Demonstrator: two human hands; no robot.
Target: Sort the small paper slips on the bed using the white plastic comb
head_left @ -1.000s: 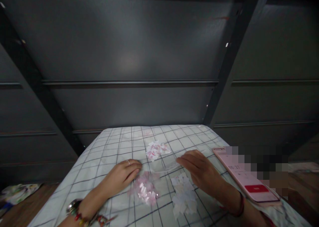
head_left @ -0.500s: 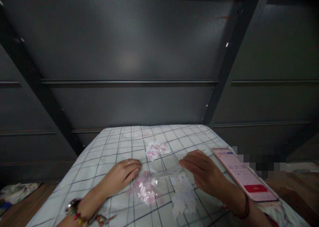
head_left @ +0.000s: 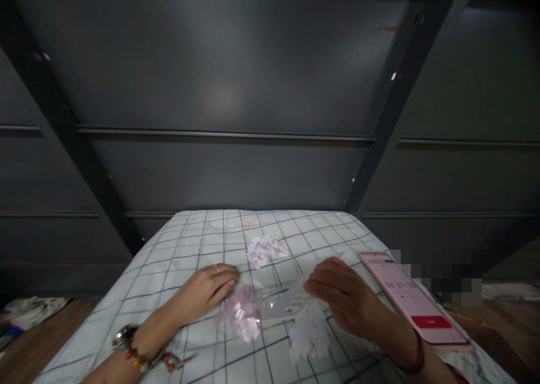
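My left hand (head_left: pixel 213 287) rests on the checked cloth, its fingers lying flat and close together with a ring on one. Beside its fingertips is a heap of shiny pink pieces (head_left: pixel 244 316), partly in a pinkish see-through blur. My right hand (head_left: pixel 343 294) is closed with its fingertips pinching a clear plastic sheet or bag (head_left: pixel 282 302), which stretches left towards the pink heap. Under and in front of that plastic lies a pile of whitish paper-like pieces (head_left: pixel 310 333). Farther back sits a pile of white and pink pieces (head_left: pixel 264 252).
A phone (head_left: pixel 415 299) with a timer on its screen lies along the table's right side. The checked tablecloth (head_left: pixel 198 238) reaches a dark panelled wall (head_left: pixel 228 170). Printed cloth or packaging (head_left: pixel 31 314) lies below on the left.
The clear plastic in my right hand has turned and now shows a broader face by the pink heap. My right hand has shifted only slightly; my left hand stays in place.
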